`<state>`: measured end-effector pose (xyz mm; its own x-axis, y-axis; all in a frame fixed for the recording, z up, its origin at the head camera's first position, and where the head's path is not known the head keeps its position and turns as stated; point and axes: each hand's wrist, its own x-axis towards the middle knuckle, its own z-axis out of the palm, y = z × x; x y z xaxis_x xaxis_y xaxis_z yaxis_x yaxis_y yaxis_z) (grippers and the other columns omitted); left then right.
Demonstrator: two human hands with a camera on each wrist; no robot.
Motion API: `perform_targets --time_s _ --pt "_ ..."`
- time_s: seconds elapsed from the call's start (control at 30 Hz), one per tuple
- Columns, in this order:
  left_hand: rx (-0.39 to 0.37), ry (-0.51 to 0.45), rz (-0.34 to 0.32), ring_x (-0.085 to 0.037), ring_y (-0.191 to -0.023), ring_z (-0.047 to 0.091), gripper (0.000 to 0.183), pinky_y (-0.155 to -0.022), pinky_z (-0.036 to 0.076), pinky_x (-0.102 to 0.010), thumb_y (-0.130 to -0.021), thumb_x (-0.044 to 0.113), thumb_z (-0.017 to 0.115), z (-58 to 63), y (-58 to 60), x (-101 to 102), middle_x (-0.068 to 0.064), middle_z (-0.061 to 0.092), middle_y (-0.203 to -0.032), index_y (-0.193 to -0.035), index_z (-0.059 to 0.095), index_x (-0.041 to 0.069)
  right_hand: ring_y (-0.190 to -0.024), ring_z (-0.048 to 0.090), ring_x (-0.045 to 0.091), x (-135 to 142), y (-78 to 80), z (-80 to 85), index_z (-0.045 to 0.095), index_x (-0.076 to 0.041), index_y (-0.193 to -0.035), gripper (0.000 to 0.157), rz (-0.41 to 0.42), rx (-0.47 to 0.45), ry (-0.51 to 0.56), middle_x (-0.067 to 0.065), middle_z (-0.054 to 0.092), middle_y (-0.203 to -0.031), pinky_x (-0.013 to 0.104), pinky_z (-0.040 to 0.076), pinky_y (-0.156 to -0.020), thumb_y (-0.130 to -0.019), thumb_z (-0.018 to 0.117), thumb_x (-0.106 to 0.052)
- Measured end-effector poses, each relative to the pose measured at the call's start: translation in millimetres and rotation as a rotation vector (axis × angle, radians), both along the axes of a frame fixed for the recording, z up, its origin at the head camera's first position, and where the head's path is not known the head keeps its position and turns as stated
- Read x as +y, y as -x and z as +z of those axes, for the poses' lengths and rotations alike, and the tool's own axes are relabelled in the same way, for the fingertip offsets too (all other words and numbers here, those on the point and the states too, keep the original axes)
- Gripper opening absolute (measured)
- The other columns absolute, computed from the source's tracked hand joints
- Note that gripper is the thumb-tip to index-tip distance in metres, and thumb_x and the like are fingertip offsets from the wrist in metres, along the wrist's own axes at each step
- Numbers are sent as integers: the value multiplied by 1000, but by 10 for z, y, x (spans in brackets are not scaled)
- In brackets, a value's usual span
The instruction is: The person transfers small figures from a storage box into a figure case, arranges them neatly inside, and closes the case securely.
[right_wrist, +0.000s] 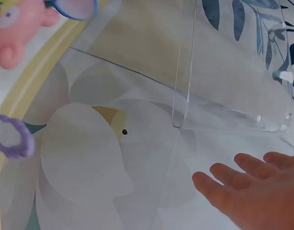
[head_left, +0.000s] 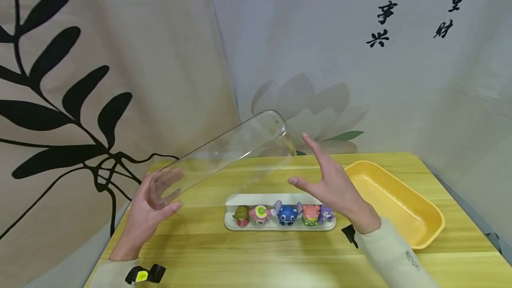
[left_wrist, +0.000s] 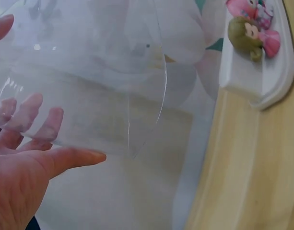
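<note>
My left hand [head_left: 144, 219] grips one end of a clear plastic cover [head_left: 224, 152], its thumb on the near side and its fingers seen through the plastic. The cover is tilted in the air, its far end raised toward the right. My right hand [head_left: 340, 188] hangs above the table with fingers spread, apart from the cover [right_wrist: 223, 86]. Below, a white display base [head_left: 256, 198] holds a row of small figurines: a green-haired one [head_left: 242, 215], a pink one [head_left: 260, 214], a blue big-eared one [head_left: 287, 213], a coral one [head_left: 310, 214] and a purple one [head_left: 326, 214].
A yellow plastic tray [head_left: 434, 221] stands on the right of the wooden table [head_left: 208, 257], partly behind my right forearm. Printed cloth curtains [head_left: 168, 57] hang behind and beside the table.
</note>
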<state>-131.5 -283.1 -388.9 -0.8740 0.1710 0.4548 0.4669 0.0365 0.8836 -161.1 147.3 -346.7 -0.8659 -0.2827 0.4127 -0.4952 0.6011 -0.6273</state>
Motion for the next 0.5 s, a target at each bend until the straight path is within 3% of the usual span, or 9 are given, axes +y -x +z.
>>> perform_targets --time_s 0.13,0.33,0.5 --pt "20 -12 -47 -16 -140 50 80 -109 51 -29 -86 -24 63 49 63 77 -8 51 -154 -156 34 2 -151 34 40 16 68 57 18 -26 -167 102 3 -40 41 2 26 -171 70 35 -116 -89 81 -46" --pt "31 11 -77 -17 -139 51 78 -108 52 -32 -88 -22 63 91 123 160 -8 51 -154 -157 33 2 -152 33 33 42 119 55 16 -22 -167 106 19 -71 104 -2 25 -171 61 33 -121 -87 84 -39" --pt "10 41 -120 -17 -138 52 80 -109 52 -33 -88 -21 65 132 163 229 -8 53 -153 -157 33 4 -151 33 38 80 115 63 14 -37 -166 109 -8 -144 161 2 27 -170 69 31 -119 -85 86 -41"
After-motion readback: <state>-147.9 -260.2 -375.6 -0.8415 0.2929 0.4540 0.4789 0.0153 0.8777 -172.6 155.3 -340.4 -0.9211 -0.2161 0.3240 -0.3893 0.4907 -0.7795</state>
